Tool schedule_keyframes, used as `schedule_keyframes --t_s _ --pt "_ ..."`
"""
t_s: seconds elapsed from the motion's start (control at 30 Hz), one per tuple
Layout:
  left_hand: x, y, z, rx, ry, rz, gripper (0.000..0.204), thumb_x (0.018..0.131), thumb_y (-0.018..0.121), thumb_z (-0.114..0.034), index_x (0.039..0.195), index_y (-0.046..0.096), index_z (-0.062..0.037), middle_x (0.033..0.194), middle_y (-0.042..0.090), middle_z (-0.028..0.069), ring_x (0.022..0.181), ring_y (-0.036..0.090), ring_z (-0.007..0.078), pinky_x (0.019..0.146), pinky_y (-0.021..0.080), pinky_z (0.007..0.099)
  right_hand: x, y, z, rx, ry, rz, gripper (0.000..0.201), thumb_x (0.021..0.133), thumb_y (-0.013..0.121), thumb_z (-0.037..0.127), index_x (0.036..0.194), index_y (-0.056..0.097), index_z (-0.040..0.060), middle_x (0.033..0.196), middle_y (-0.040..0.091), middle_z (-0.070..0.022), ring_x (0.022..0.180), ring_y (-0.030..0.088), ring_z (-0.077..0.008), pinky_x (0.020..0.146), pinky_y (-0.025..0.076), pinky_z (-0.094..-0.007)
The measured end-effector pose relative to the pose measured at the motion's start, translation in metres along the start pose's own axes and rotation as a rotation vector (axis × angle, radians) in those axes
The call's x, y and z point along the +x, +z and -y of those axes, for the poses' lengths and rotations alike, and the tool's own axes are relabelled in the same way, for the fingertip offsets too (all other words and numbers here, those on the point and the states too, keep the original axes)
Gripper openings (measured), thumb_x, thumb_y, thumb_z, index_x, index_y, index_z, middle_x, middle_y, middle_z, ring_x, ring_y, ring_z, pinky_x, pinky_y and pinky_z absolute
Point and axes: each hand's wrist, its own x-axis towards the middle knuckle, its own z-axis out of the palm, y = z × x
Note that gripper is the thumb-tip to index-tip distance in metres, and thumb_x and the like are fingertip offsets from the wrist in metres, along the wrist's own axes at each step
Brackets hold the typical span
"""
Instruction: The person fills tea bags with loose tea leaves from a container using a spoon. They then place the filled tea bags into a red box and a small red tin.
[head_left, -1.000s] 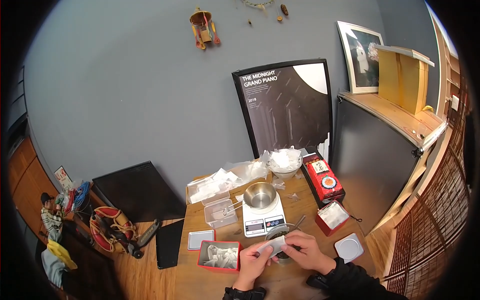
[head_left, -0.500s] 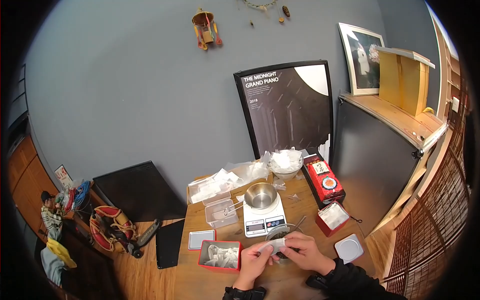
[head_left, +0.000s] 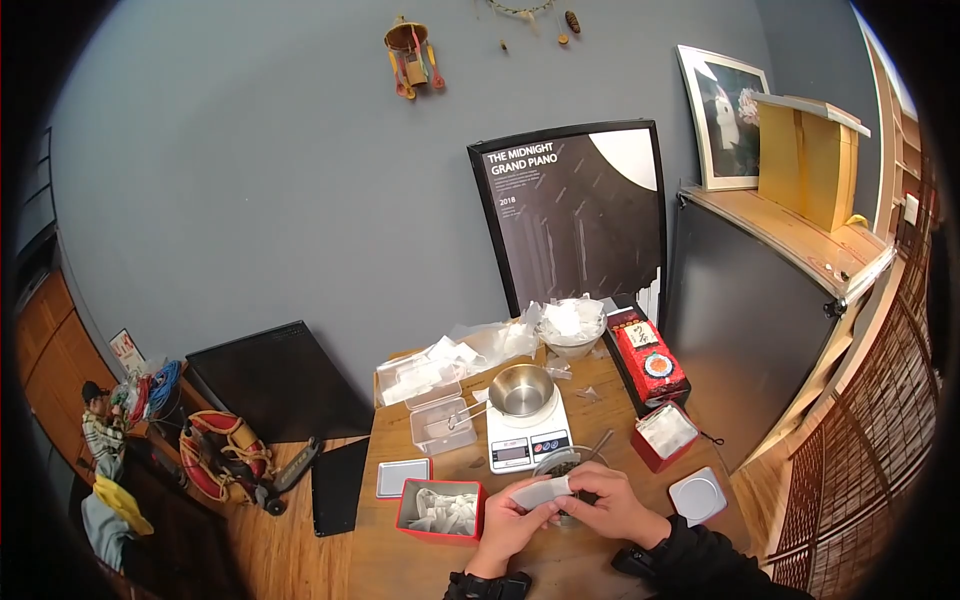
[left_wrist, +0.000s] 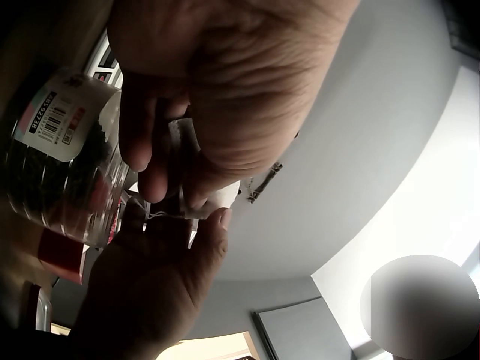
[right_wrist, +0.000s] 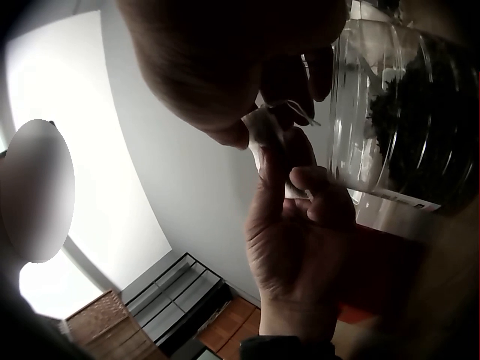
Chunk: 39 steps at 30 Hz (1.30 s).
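The left hand (head_left: 507, 530) and right hand (head_left: 611, 505) together pinch one small white sachet (head_left: 540, 493), each grip closed on it, above the table (head_left: 390, 565), beside a clear jar (right_wrist: 360, 112) holding dark leaves (right_wrist: 431, 124).

We've got a black-framed poster (head_left: 575, 225) up against the grey wall (head_left: 290, 180), reading "The Midnight Grand Piano" and 2018. To its right, a white-framed picture (head_left: 722, 125) sits partly behind a yellowish box (head_left: 808, 165), both on a wooden top (head_left: 735, 212). Down left we spot a slanted black panel (head_left: 275, 385), some blue cable (head_left: 164, 382) and a doll-like figure in a cap (head_left: 101, 435).
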Motion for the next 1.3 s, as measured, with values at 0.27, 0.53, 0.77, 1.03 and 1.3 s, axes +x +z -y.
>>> schedule_keyframes --t_s 0.27,0.53,0.77,1.03,1.3 --pt "0.002 -0.004 0.002 0.057 -0.014 0.010 0.044 0.086 0.074 -0.001 0.127 0.059 0.0023 0.096 0.072 0.0081 0.075 0.068 0.0109 0.061 0.053 0.0226 -0.001 0.001 0.001 -0.028 0.000 -0.012 0.019 0.083 0.076 0.010 0.097 0.069 0.0003 0.089 0.067 -0.0117 0.078 0.064 -0.0255 0.067 0.050 -0.0336" --pt "-0.001 0.005 0.002 0.081 0.178 -0.131 0.078 0.077 0.077 0.012 0.145 0.040 0.0018 0.099 0.068 0.0124 0.081 0.068 0.0139 0.065 0.058 0.0260 -0.003 0.002 -0.002 -0.010 0.086 -0.055 0.013 0.084 0.074 0.008 0.092 0.066 0.0006 0.084 0.065 -0.0127 0.073 0.060 -0.0274 0.066 0.046 -0.0354" --pt "-0.002 0.003 0.009 0.155 0.202 -0.140 0.047 0.080 0.076 0.010 0.125 0.063 0.0022 0.099 0.069 0.0081 0.072 0.066 0.0087 0.061 0.054 0.0215 -0.005 0.002 -0.005 -0.033 0.117 -0.044 0.016 0.084 0.076 0.013 0.095 0.068 0.0043 0.087 0.068 -0.0094 0.076 0.060 -0.0260 0.066 0.046 -0.0345" --pt "-0.001 0.007 0.006 0.095 0.270 -0.104 0.051 0.079 0.076 0.009 0.126 0.059 0.0045 0.107 0.069 0.0150 0.092 0.069 0.0183 0.079 0.058 0.0306 -0.003 0.002 -0.001 -0.035 0.126 -0.004 0.014 0.086 0.075 0.015 0.097 0.070 0.0065 0.090 0.070 -0.0080 0.080 0.062 -0.0246 0.075 0.046 -0.0356" --pt "-0.001 0.000 0.010 0.111 0.240 -0.147 0.049 0.078 0.078 0.009 0.124 0.061 0.0044 0.109 0.069 0.0142 0.095 0.068 0.0165 0.082 0.058 0.0293 0.000 -0.005 -0.001 0.031 0.125 0.012 0.014 0.087 0.073 0.016 0.098 0.071 0.0067 0.087 0.070 -0.0048 0.080 0.062 -0.0214 0.073 0.047 -0.0334"
